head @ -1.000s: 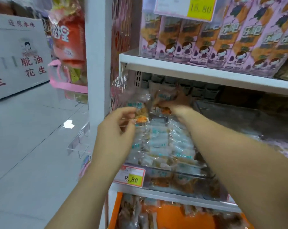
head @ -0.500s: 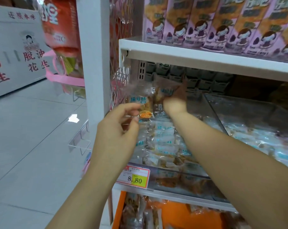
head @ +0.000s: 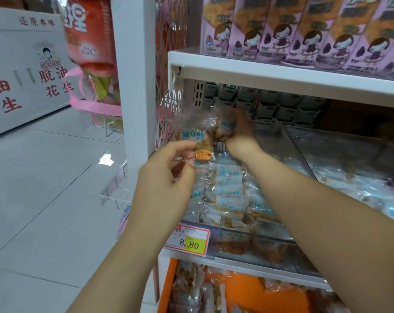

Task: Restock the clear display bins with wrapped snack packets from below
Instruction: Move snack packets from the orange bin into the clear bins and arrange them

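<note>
Crinkly glossy plastic packets [head: 227, 190], clear acrylic bin [head: 298, 154]

The left hand [head: 166, 177] pinches the lower edge of a wrapped snack packet [head: 197, 137]. Just beside it, the blurred right hand [head: 242, 135] grips a second packet [head: 226, 128]. Beneath both hands sits the packet-filled clear display bin [head: 248, 239], with a price tag [head: 187, 241] below the left hand.

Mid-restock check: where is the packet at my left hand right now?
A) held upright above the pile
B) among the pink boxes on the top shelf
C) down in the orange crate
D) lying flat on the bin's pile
A: the left hand pinches the lower edge of a snack packet standing upright above the pile in the clear bin; the right hand grips a second packet beside it.
</note>
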`<action>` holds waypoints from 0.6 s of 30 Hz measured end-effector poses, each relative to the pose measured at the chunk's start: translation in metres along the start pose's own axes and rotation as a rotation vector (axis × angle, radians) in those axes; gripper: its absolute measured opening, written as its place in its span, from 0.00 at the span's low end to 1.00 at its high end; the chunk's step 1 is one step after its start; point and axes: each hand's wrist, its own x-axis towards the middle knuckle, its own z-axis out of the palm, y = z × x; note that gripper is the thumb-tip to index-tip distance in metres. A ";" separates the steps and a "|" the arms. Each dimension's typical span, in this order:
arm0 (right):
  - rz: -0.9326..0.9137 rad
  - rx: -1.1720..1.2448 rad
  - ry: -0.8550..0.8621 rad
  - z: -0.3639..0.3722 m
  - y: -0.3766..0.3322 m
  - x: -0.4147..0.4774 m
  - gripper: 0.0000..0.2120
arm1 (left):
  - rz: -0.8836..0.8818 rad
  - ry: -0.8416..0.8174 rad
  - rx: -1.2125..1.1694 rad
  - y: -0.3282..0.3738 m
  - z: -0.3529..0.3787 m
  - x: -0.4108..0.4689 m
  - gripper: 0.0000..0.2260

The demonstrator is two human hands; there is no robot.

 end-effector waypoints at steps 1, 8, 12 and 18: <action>0.002 -0.042 -0.004 0.001 0.001 0.001 0.35 | -0.003 -0.003 0.000 0.000 0.000 0.000 0.12; -0.015 -0.115 -0.115 -0.020 -0.009 -0.011 0.42 | 0.013 -0.020 0.025 0.003 -0.001 0.000 0.14; -0.144 -0.105 -0.185 -0.044 -0.019 -0.042 0.45 | 0.025 -0.021 0.028 0.006 0.001 -0.003 0.15; -0.401 -0.258 -0.098 -0.092 -0.016 -0.135 0.23 | 0.108 -0.132 0.122 0.012 0.015 -0.036 0.13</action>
